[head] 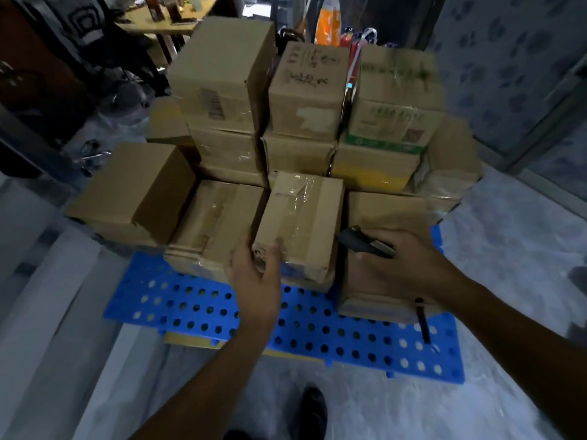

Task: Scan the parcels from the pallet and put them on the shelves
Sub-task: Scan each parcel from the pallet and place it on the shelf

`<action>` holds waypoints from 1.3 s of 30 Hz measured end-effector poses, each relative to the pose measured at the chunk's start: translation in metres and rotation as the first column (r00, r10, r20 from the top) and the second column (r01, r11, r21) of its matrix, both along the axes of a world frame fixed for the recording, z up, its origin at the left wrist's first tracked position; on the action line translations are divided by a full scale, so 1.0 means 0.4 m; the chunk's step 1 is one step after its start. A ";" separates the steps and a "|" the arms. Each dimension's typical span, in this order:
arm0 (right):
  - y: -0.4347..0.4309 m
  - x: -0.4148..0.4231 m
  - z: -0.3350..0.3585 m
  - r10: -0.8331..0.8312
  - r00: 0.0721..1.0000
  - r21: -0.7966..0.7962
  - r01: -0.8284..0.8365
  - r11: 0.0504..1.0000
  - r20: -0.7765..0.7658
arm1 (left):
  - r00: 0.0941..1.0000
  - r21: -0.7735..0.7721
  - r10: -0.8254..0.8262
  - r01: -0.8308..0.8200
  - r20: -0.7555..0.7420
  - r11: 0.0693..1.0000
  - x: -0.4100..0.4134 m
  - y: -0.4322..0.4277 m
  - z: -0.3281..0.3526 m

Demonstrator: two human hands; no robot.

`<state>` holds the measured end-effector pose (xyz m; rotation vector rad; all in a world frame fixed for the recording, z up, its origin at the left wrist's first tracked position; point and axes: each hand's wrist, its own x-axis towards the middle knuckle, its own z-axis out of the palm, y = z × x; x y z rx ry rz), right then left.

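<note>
Head: left hand (255, 280) grips parcel (302, 217); right hand (405, 265), scanner (364, 242).

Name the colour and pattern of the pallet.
The pallet is bright blue with rows of round holes, best seen in the head view.
</note>
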<state>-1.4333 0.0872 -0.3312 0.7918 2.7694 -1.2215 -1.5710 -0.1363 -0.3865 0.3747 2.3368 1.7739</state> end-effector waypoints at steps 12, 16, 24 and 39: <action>0.047 0.004 -0.008 -0.026 0.999 -0.015 0.026 1.000 -0.026 | 0.806 -0.572 -0.361 0.034 -0.470 0.820 0.014 0.077 0.085; 0.064 -0.010 0.044 -0.014 0.997 -0.068 0.009 0.998 -0.070 | 0.969 0.032 -0.152 0.161 -0.194 0.986 0.003 0.046 0.081; 0.054 -0.063 0.116 0.160 0.985 0.068 -0.155 0.986 -0.068 | 0.984 0.242 -0.177 0.170 0.009 0.955 -0.017 -0.009 0.053; 0.043 -0.190 0.448 0.397 0.676 0.624 -0.733 0.271 0.621 | 0.934 0.136 -0.357 0.357 -0.023 0.924 -0.061 -0.004 0.049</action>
